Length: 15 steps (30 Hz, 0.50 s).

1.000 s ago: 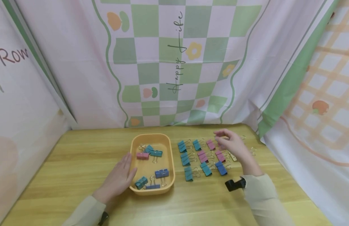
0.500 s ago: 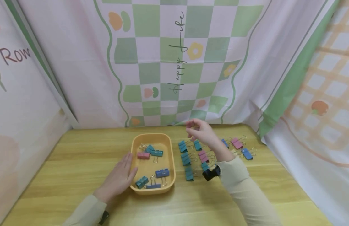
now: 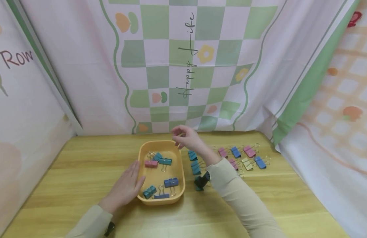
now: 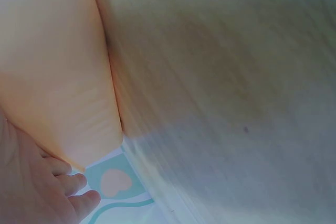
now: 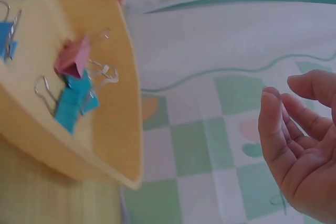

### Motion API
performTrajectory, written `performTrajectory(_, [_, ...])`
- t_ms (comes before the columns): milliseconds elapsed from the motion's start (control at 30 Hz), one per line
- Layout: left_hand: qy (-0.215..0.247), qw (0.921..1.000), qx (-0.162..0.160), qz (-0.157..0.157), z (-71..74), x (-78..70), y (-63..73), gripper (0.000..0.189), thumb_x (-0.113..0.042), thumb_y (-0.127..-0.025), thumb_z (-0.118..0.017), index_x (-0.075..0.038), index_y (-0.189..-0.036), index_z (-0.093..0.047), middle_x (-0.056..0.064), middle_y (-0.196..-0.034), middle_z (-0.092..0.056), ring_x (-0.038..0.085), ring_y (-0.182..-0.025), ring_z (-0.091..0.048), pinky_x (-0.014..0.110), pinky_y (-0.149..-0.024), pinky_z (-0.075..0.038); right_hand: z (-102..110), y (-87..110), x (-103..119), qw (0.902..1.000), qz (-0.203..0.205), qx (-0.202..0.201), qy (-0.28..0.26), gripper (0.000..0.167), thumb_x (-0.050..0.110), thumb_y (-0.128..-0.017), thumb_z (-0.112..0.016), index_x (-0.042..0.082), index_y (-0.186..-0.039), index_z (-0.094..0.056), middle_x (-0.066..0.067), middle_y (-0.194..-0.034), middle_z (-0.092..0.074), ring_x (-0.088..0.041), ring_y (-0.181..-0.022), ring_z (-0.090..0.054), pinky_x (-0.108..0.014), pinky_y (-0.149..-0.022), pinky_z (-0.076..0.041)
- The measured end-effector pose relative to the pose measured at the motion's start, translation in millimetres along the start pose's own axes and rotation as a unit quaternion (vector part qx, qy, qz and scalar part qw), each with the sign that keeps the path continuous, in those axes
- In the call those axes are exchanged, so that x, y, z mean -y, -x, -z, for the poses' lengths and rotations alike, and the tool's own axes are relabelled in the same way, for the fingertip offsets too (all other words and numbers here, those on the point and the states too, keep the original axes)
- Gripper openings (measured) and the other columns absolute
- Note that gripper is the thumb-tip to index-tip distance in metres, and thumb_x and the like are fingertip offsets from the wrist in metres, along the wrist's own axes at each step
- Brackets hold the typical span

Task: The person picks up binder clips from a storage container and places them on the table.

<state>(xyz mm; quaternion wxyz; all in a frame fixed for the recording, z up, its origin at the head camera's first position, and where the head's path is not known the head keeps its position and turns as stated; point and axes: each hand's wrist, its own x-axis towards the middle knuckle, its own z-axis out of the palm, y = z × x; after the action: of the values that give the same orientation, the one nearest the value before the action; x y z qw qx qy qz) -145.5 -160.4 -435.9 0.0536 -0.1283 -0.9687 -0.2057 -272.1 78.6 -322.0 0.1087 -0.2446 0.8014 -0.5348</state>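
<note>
Left hand (image 3: 125, 183), fingers straight, touches a tray (image 3: 153, 175) of clips (image 3: 165, 161); right hand (image 3: 187, 138), fingers narrowly parted, hovers near its rim.

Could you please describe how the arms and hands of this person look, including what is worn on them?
The left sleeve and right sleeve are plain, long and light beige. The left hand and right hand wear no gloves. A small black device sits at the end of the right sleeve; a black piece shows, partly hidden, by the left one.
</note>
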Motion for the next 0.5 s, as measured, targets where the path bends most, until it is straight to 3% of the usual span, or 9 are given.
performTrajectory(300, [-0.007,0.9999,-0.007,-0.009,-0.7,1.7,-0.4,0.064,-0.036,-0.100,-0.033,0.009,-0.142,-0.015,0.023,-0.147,-0.014,0.038,-0.133,-0.020,0.050,-0.106,-0.021,-35.7,-12.9,-9.0,0.9988,0.014,0.044,-0.019,0.026,0.007,-0.091,-0.058,-0.003,-0.115,-0.054,-0.012,-0.096,-0.057,-0.027,-0.074,-0.061,-0.036,-0.062,-0.055])
performTrajectory(500, [-0.007,0.9998,-0.012,-0.016,-1.3,2.3,-0.8,0.064,-0.036,-0.100,-0.032,0.010,-0.142,-0.017,0.025,-0.147,-0.015,0.039,-0.133,-0.021,0.051,-0.106,-0.022,-55.4,-16.7,-13.5,0.9980,0.013,0.061,-0.014,0.025,0.009,-0.090,-0.059,-0.001,-0.113,-0.056,-0.010,-0.093,-0.058,-0.038,-0.081,-0.060,-0.035,-0.061,-0.055])
